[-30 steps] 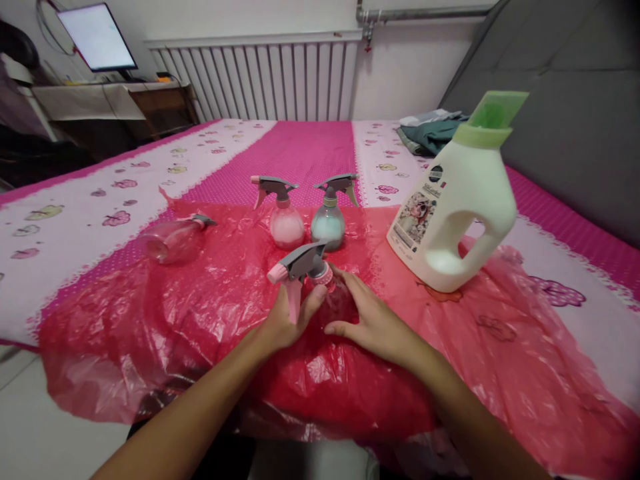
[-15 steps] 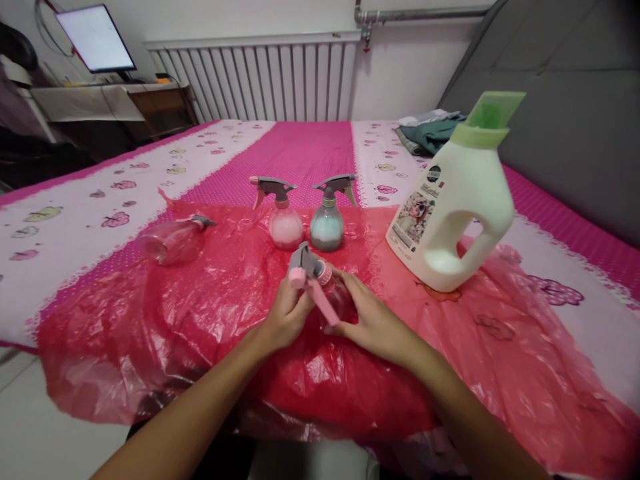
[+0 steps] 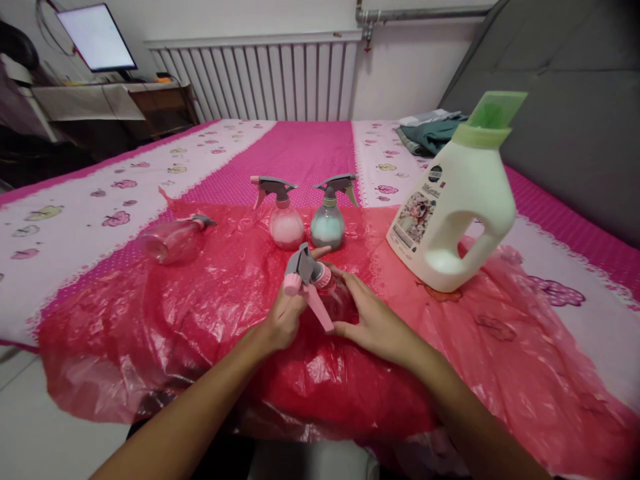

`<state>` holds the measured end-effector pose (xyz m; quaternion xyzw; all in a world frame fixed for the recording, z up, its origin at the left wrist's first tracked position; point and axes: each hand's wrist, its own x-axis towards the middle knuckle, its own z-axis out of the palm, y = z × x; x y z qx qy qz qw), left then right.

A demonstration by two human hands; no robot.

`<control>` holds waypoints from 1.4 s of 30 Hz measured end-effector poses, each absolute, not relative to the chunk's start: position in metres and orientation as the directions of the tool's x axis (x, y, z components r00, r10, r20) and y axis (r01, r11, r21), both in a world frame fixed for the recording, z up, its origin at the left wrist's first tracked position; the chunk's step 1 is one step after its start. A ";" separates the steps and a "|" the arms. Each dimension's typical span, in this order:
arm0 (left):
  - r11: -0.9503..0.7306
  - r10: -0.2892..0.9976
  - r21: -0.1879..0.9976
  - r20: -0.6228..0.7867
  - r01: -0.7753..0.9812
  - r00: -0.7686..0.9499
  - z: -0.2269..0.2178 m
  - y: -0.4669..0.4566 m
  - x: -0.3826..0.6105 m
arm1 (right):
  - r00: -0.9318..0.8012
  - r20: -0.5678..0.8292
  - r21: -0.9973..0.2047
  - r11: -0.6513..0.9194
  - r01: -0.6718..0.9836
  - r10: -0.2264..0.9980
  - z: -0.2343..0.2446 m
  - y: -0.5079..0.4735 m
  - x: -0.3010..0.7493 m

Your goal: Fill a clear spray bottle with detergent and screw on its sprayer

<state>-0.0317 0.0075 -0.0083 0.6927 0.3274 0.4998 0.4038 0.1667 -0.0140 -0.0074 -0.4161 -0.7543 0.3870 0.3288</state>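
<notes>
Between my hands, in the head view, is a clear pink spray bottle (image 3: 339, 301) with a grey and pink trigger sprayer (image 3: 302, 268) at its neck. My left hand (image 3: 287, 315) grips the sprayer head, its index finger stretched out behind it. Around the bottle's body my right hand (image 3: 365, 313) is closed, thumb near the tip of the pink trigger. Just beyond stand two round spray bottles: one with pink contents (image 3: 287, 227), one with bluish contents (image 3: 327, 227). Whether the held sprayer is fully seated on the neck, I cannot tell.
Red plastic sheeting (image 3: 200, 320) covers the near part of the bed (image 3: 315, 153). Another pink spray bottle (image 3: 173, 241) lies on its side at left. A large white detergent jug (image 3: 450, 213) with a green cap stands at right. Folded clothes (image 3: 433, 133) lie behind it.
The sprayer head has turned slightly, its pink nozzle and trigger swinging a little left and down. My left hand has shifted with it, and its index finger now shows. My right hand stays put.
</notes>
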 end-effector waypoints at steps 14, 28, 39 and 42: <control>-0.479 0.869 0.866 0.445 0.146 0.216 -0.018 0.007 -0.031 | -0.446 0.199 -0.843 0.385 0.377 0.873 -0.009 -0.013 0.168; -0.484 0.813 0.874 0.467 -0.043 0.346 -0.019 0.010 -0.036 | -0.462 0.216 -0.852 0.397 0.341 0.860 -0.011 -0.011 0.168; -0.520 0.848 0.831 0.477 0.197 0.230 -0.022 0.009 -0.035 | -0.442 0.190 -0.849 0.373 0.375 0.877 -0.006 -0.014 0.166; -0.516 0.852 0.834 0.476 0.194 0.218 -0.020 0.008 -0.033 | -0.442 0.193 -0.845 0.378 0.378 0.876 -0.006 -0.014 0.166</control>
